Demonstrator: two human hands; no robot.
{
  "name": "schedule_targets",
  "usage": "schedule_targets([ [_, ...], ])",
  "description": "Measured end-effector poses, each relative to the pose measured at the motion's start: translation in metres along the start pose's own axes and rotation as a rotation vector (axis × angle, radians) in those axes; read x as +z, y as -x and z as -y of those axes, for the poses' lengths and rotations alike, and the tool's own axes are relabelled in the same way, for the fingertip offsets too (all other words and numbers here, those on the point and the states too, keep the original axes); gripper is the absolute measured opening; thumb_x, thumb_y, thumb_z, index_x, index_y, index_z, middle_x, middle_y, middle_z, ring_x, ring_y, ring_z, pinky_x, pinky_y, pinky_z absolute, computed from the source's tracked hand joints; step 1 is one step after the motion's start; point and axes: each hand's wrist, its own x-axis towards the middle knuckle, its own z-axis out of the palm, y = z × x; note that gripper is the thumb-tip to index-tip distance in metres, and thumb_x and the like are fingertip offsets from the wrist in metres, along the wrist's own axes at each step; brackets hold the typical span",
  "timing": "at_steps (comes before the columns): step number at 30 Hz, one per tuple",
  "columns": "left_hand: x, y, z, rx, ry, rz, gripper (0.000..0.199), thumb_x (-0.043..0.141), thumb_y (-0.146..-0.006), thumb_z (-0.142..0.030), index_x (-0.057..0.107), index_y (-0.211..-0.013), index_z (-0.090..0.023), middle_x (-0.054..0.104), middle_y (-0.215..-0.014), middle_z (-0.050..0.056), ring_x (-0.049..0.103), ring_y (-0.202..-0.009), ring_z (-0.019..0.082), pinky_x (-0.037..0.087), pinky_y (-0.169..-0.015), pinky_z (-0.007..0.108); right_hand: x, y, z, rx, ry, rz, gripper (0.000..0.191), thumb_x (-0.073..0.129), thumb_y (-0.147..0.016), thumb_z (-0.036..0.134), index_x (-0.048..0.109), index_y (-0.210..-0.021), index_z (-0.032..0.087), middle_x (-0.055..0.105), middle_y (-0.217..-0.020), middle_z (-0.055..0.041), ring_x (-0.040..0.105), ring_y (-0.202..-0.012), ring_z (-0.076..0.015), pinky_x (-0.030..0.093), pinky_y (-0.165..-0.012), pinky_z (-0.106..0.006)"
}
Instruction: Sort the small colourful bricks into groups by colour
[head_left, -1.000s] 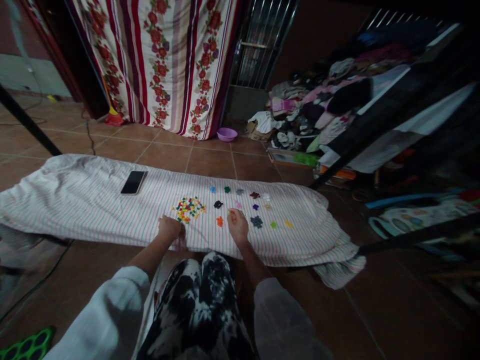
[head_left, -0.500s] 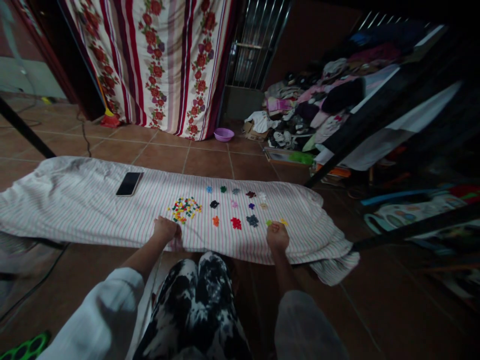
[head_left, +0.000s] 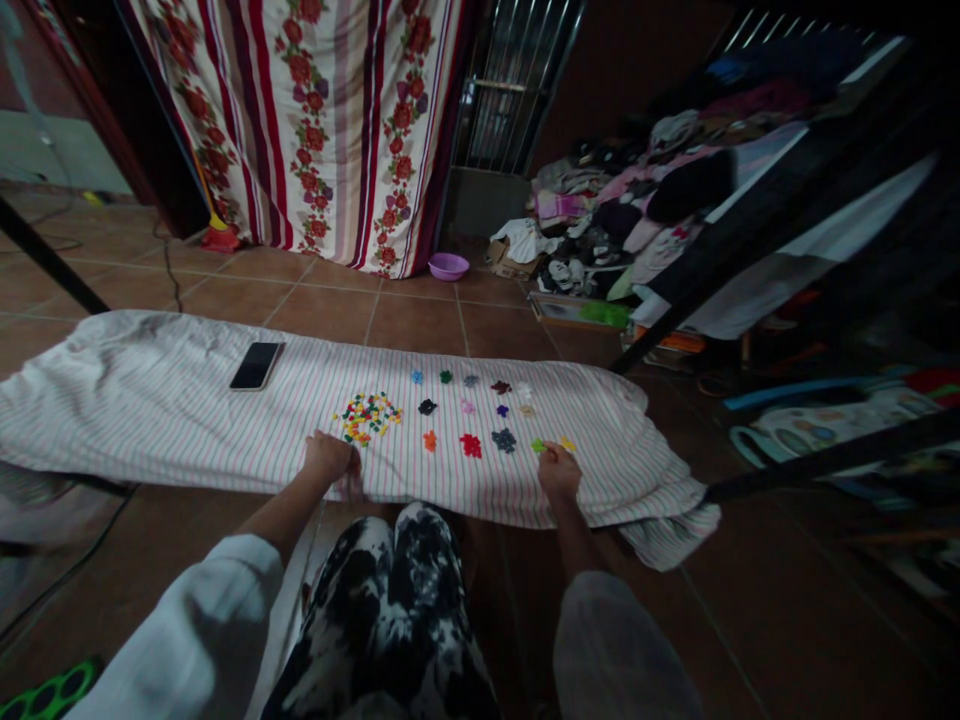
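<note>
On a striped cloth (head_left: 187,430) lies a mixed pile of small coloured pieces (head_left: 367,417). My left hand (head_left: 330,460) rests just below that pile, its fingers closed and pointing down; what they hold, if anything, is hidden. To the right, single-colour groups form rows, among them orange (head_left: 430,441), red (head_left: 471,446), dark grey (head_left: 505,440), black (head_left: 427,407) and dark green (head_left: 446,377). My right hand (head_left: 559,470) is at the light green group (head_left: 538,445), with the yellow group (head_left: 568,443) just beyond it. Its fingers are pinched together, and anything between them is too small to name.
A phone (head_left: 256,366) lies on the left part of the cloth. Behind are a floral curtain (head_left: 345,130), a purple bowl (head_left: 448,266) on the tiled floor and a heap of clothes (head_left: 630,210). Black bars (head_left: 667,310) rise at both sides.
My right hand has shifted slightly and its fingers now point more to the left, at the light green group. My left hand has stayed almost in place.
</note>
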Motion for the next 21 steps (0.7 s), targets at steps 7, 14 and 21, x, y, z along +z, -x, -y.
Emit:
schedule_targets([
  [7,0.0012,0.0009,0.0003,-0.003,0.003,-0.016,0.035,0.048,-0.085,-0.035,0.071,-0.102,-0.016,0.068,-0.11,0.019,0.059,-0.106,0.031,0.044,-0.082,0.037,0.0017,0.0012,0.0074,-0.004,0.002,-0.053,0.039,0.034,-0.073,0.025,0.065,-0.092,0.013,0.068,-0.089,-0.0127,0.06,-0.085,-0.0224,0.047,-0.081,-0.035],
  [14,-0.0034,0.0029,-0.0017,-0.015,0.008,-0.003,0.035,0.046,-0.085,-0.029,0.07,-0.105,-0.014,0.066,-0.114,0.021,0.057,-0.11,0.033,0.043,-0.085,0.04,0.0041,-0.0021,0.0076,0.008,0.0,0.029,0.042,0.033,-0.073,0.028,0.067,-0.093,0.012,0.068,-0.094,-0.0147,0.061,-0.087,-0.0236,0.047,-0.083,-0.036],
  [21,-0.0075,0.0036,-0.0016,-0.01,0.022,0.033,0.035,0.044,-0.087,-0.028,0.07,-0.106,-0.014,0.067,-0.113,0.021,0.058,-0.109,0.032,0.043,-0.084,0.039,0.0072,-0.0026,-0.0003,-0.007,0.015,0.038,0.04,0.035,-0.069,0.022,0.068,-0.09,0.014,0.069,-0.088,-0.0132,0.062,-0.082,-0.0236,0.048,-0.08,-0.036],
])
